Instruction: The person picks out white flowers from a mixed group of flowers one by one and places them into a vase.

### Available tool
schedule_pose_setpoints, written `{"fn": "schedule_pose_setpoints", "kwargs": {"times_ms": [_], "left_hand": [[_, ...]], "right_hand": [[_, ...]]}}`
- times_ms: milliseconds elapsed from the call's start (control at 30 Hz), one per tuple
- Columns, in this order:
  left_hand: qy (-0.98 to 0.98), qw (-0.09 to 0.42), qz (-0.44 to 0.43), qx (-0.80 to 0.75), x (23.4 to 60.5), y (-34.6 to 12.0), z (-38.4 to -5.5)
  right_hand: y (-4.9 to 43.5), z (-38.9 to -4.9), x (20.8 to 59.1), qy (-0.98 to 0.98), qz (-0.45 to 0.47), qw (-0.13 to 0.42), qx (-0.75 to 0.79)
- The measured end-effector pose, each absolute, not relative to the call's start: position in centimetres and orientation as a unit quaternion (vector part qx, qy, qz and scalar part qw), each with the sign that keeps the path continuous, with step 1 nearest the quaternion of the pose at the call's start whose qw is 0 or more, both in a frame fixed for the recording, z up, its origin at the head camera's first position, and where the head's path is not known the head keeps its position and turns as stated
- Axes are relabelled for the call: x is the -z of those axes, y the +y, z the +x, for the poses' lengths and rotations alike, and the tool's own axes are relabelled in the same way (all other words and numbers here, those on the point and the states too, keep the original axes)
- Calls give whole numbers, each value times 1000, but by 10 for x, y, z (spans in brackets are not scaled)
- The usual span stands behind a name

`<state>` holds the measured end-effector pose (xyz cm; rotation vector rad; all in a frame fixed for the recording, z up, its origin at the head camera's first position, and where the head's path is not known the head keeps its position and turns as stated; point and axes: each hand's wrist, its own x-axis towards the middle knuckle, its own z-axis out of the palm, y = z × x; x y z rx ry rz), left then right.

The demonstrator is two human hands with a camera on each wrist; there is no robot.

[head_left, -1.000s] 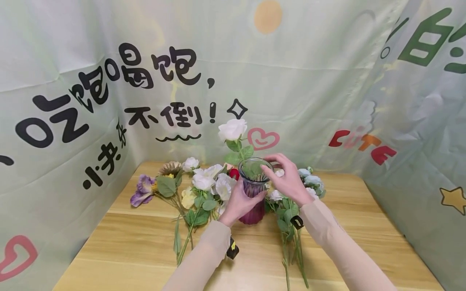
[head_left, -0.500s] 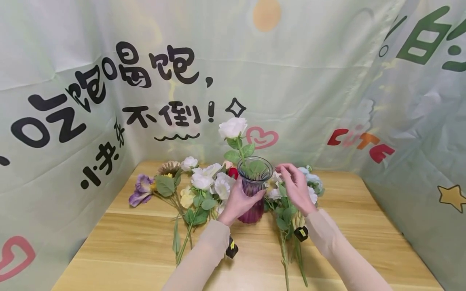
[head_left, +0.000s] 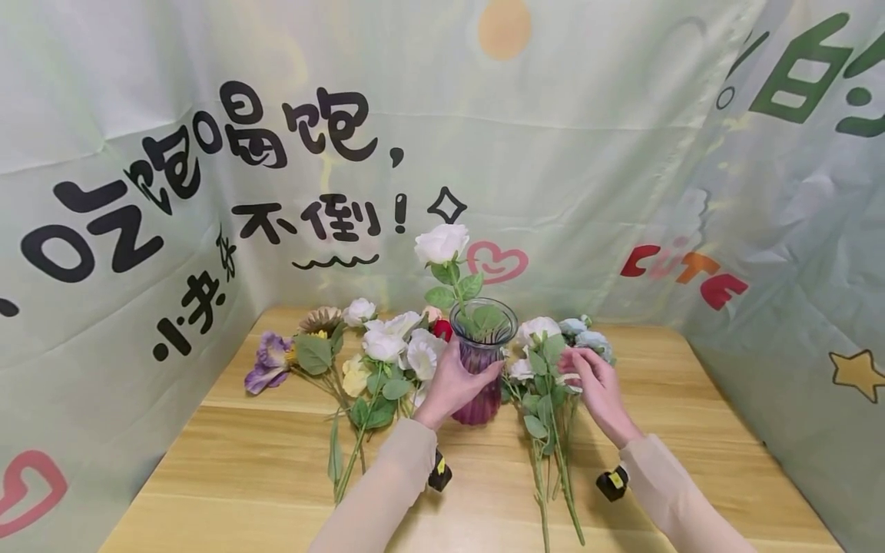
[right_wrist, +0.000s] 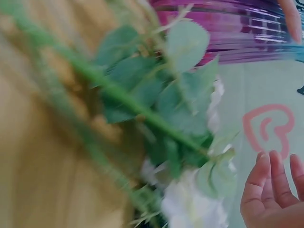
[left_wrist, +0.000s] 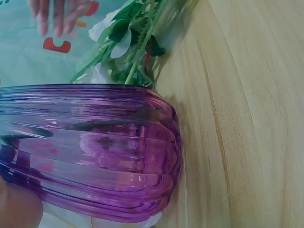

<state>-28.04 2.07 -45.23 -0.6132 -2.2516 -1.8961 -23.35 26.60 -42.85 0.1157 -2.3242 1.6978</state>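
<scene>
A ribbed glass vase (head_left: 482, 403), purple below and clear at its flared rim, stands upright on the table. My left hand (head_left: 452, 384) grips its neck, thumb on the near side. One white rose (head_left: 442, 243) leans out of the mouth to the left, its stem inside. My right hand (head_left: 600, 388) holds nothing; its fingers are loosely bent beside the right bunch of white flowers (head_left: 538, 330). In the left wrist view the vase (left_wrist: 104, 152) fills the lower left. Green stems (right_wrist: 118, 95) cross the right wrist view, with my right hand (right_wrist: 273, 194) at lower right.
Left of the vase lie white flowers (head_left: 383, 342), a purple flower (head_left: 268, 369), a yellow one (head_left: 356, 375) and a red one (head_left: 443, 330). Pale blue flowers (head_left: 593, 344) lie at the back right. Printed cloth walls (head_left: 588, 192) enclose the wooden table (head_left: 242, 476).
My right hand has left the vase rim and moved right and down to the right bunch of flowers. The left hand and vase have stayed put.
</scene>
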Motion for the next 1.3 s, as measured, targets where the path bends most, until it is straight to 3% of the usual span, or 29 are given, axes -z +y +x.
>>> {"fn": "schedule_pose_setpoints", "kwargs": {"times_ms": [400,933,1300], "left_hand": [[-754,65,-200,622,451,20,-278],[-744,64,-205,632,451,21,-280],[-749,60,-198,630,450,20,-278]], "right_hand": [[304,-202,444,-811,-28,28,-583],[304,-188,462,-781,-76,-121,-608],[297,-190,471,-798,-80,-138,-581]]}}
